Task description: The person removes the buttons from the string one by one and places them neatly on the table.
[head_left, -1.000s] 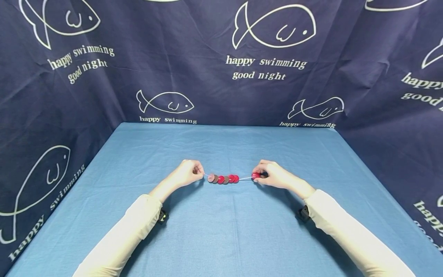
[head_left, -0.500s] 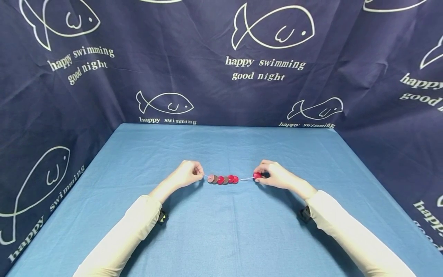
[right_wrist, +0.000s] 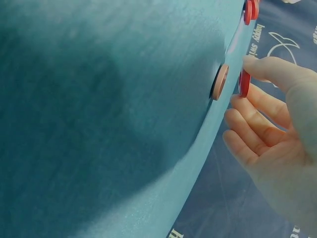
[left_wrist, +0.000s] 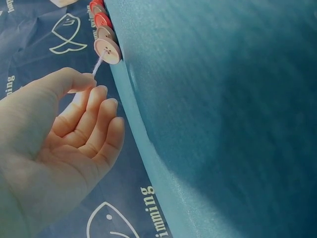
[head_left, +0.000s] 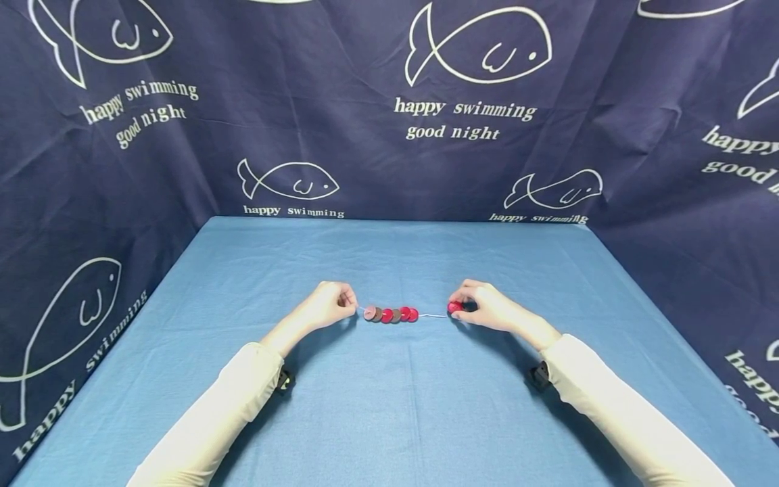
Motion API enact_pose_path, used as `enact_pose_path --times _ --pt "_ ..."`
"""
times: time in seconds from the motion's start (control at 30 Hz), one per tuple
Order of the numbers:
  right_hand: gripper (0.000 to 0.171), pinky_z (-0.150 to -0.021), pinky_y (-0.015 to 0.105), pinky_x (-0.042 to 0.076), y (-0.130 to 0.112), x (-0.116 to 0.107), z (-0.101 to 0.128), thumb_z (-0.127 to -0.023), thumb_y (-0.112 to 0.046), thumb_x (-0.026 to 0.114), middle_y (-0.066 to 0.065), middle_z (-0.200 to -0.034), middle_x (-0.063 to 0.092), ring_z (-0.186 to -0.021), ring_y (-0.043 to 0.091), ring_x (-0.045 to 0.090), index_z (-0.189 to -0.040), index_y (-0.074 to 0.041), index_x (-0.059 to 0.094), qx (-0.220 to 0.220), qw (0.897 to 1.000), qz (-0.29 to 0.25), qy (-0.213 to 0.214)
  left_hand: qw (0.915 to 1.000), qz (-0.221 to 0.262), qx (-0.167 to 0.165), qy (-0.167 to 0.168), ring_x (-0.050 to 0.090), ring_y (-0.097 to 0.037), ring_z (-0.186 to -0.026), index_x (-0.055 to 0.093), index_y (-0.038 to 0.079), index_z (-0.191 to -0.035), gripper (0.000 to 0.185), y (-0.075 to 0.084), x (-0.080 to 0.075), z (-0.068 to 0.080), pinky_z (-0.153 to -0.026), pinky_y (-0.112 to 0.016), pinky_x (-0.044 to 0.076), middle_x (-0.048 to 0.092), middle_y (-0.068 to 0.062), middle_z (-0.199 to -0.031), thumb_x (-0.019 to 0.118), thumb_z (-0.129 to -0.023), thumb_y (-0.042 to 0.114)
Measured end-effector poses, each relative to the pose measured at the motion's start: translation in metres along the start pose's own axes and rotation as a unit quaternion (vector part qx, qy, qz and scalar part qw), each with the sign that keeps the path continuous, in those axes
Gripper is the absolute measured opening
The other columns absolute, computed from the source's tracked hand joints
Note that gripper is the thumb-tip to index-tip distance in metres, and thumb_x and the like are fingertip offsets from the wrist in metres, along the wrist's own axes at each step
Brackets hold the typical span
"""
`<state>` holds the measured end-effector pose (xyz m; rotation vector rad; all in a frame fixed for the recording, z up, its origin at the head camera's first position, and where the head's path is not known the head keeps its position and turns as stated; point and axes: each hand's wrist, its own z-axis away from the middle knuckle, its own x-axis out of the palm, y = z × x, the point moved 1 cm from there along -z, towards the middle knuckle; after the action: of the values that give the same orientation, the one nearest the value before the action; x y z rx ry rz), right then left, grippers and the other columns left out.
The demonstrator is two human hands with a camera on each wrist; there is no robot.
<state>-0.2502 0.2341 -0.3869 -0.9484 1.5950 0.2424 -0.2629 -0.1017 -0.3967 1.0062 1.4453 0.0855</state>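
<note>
In the head view, several buttons sit in an overlapping row on a white string (head_left: 432, 315): a pink button (head_left: 370, 312) at the left end, then brown and red ones, with a red button (head_left: 414, 314) at the right end. My left hand (head_left: 331, 303) pinches the string's left end between thumb and index finger, close beside the pink button (left_wrist: 107, 50). My right hand (head_left: 483, 306) holds a separate red button (head_left: 454, 308) by its edges between thumb and fingers. The string's free right end lies just short of that button.
A brownish button (right_wrist: 220, 82) stands out on the blue cloth beside my right fingers in the right wrist view. The blue-covered table (head_left: 389, 406) is backed by a dark blue fish-print curtain (head_left: 365, 135).
My right hand has shifted slightly right with the red button. The string, which earlier reached across that button, now ends short of it and lies slacker. My left hand has stayed nearly still.
</note>
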Motion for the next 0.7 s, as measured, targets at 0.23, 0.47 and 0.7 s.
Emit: enact_pose_path --times 0.23,0.47,0.7 --pt "0.021 -0.074 0.033 0.049 0.003 -0.003 0.003 -0.079 -0.014 0.072 0.002 -0.083 0.059 -0.080 0.018 0.060 -0.097 -0.005 0.069 0.021 1.000 0.004 -0.009 1.0000 -0.005 0.002 -0.002 0.051 -0.004 -0.057 0.064 0.007 -0.076 0.006 -0.001 0.001 -0.001 -0.058 -0.020 0.045 0.061 0.001 -0.066 0.063 -0.081 0.005" --pt "0.021 -0.073 0.034 0.049 0.006 -0.006 0.008 -0.078 -0.012 0.072 0.002 -0.084 0.059 -0.080 0.018 0.060 -0.097 -0.005 0.069 0.026 1.000 0.004 -0.003 1.0000 -0.004 -0.001 -0.003 0.051 -0.005 -0.057 0.064 0.007 -0.076 0.006 -0.001 0.000 0.000 -0.058 -0.020 0.045 0.061 0.001 -0.066 0.063 -0.081 0.005" --pt "0.021 -0.074 0.037 0.049 0.010 -0.011 0.013 -0.076 -0.010 0.072 0.003 -0.083 0.060 -0.079 0.021 0.060 -0.096 -0.004 0.070 0.030 0.999 0.003 0.010 0.9999 -0.002 -0.010 -0.004 0.052 -0.005 -0.057 0.064 0.007 -0.076 0.005 -0.002 0.001 -0.001 -0.059 -0.020 0.046 0.062 0.001 -0.067 0.063 -0.081 0.005"
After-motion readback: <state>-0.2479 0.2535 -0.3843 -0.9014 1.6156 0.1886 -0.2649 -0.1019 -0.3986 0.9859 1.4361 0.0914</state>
